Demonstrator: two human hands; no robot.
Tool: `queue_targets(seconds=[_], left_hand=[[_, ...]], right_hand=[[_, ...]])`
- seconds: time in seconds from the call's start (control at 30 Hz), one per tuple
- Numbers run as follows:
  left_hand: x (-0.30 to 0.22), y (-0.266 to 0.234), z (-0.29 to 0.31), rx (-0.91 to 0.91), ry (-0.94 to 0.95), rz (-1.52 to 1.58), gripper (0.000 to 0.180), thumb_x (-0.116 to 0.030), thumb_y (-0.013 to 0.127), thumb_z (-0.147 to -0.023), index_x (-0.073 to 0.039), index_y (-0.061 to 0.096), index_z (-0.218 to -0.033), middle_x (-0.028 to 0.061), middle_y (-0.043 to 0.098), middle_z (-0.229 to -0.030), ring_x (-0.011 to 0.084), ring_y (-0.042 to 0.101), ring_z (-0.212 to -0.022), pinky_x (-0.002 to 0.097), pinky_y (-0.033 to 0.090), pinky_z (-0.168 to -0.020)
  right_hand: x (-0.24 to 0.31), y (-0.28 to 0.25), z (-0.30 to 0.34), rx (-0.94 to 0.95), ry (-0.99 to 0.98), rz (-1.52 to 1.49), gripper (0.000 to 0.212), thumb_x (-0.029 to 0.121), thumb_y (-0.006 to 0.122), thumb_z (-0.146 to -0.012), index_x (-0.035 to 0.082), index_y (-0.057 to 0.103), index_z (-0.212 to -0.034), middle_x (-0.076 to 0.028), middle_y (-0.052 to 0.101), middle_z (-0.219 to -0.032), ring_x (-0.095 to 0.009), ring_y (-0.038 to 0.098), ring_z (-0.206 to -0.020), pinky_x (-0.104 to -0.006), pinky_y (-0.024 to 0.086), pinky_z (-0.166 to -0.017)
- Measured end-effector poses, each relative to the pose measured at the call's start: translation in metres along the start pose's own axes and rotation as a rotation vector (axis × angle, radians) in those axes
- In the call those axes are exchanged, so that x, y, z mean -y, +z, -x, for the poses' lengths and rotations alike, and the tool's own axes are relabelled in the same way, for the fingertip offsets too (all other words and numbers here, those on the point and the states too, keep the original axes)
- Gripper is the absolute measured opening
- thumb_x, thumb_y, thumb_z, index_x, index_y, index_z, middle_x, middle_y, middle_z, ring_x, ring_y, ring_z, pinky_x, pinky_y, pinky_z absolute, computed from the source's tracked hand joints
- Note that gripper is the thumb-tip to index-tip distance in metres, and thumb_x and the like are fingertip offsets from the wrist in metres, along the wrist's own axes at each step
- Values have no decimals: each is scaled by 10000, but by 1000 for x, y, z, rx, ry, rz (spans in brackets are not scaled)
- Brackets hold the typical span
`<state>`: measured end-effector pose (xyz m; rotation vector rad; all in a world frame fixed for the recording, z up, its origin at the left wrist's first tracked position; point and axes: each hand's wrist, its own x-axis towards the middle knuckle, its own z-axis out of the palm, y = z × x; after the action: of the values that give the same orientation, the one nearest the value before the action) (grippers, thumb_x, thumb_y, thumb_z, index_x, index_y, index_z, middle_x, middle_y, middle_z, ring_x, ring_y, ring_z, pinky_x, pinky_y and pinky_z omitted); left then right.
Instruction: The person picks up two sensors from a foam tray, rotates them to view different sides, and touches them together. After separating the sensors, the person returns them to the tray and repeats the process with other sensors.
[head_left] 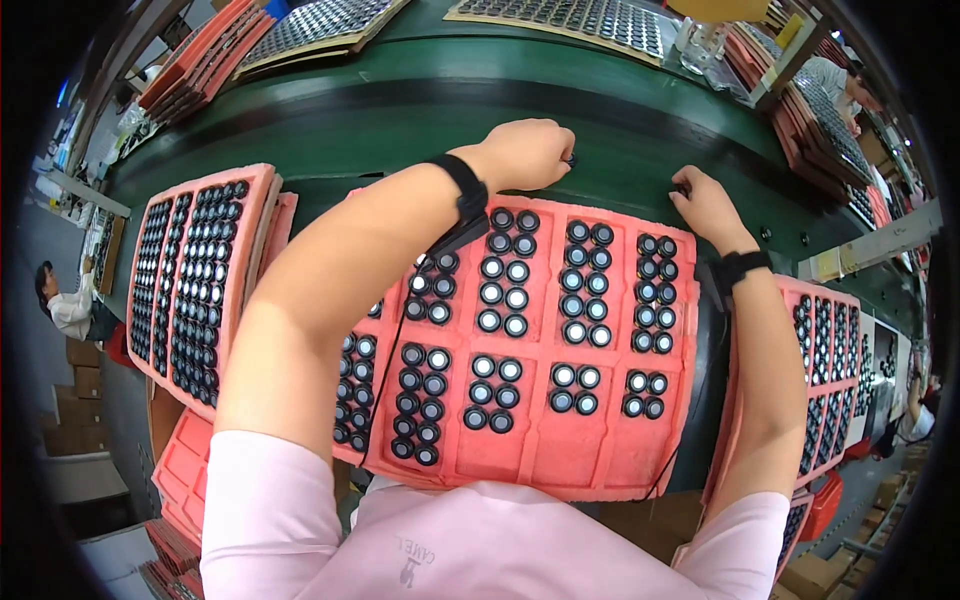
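My left hand (530, 155) is curled over the green belt beyond the tray, closed on a small black part (571, 160) whose edge shows at the fingertips. To its right, my right hand (705, 208) also hangs above the belt near the tray's far right corner. Its thumb and fingers pinch another small black part (683, 188), mostly covered. Between my forearms lies a pink tray (565, 458) divided into compartments. Many of them hold round black parts with silvery centres (515, 298) in paired rows. My left forearm hides part of the tray's left side.
A tilted stack of filled pink trays (262, 215) stands left, another filled tray (822, 380) right. Across the green belt (400, 120) are more filled trays (560, 22). A metal bar (870, 242) juts in at right. A co-worker (68, 298) sits far left; others are at right.
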<state>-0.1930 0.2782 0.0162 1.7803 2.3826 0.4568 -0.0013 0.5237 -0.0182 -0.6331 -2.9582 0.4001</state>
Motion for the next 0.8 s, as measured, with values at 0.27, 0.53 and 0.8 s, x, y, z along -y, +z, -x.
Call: queue_targets(seconds=[0.27, 0.53, 0.8], left_hand=[[48, 46, -37, 40, 165, -192, 221, -100, 539, -867, -72, 661, -1049, 139, 644, -1103, 338, 615, -1035, 422, 506, -857], [25, 10, -4, 47, 142, -62, 254, -74, 614, -814, -55, 642, -1066, 116, 605, -1046, 310, 614, -980, 405, 503, -848], [-50, -44, 144, -247, 278, 599, 154, -124, 728, -814, -37, 667, -926, 67, 594, -868, 166, 567, -738, 275, 482, -644]], right_hand=[[134, -50, 131, 48, -40, -1056, 183, 29, 689, -828, -12, 624, -994, -33, 590, -861, -90, 534, -787, -247, 446, -694], [185, -22, 212, 110, -225, -1348, 226, -27, 735, -759, -22, 578, -922, -91, 560, -933, -160, 573, -808, -267, 486, -726], [195, -12, 222, 48, -265, -1444, 289, -126, 681, -766, -29, 570, -1015, -118, 559, -1004, -170, 590, -884, -292, 511, -779]])
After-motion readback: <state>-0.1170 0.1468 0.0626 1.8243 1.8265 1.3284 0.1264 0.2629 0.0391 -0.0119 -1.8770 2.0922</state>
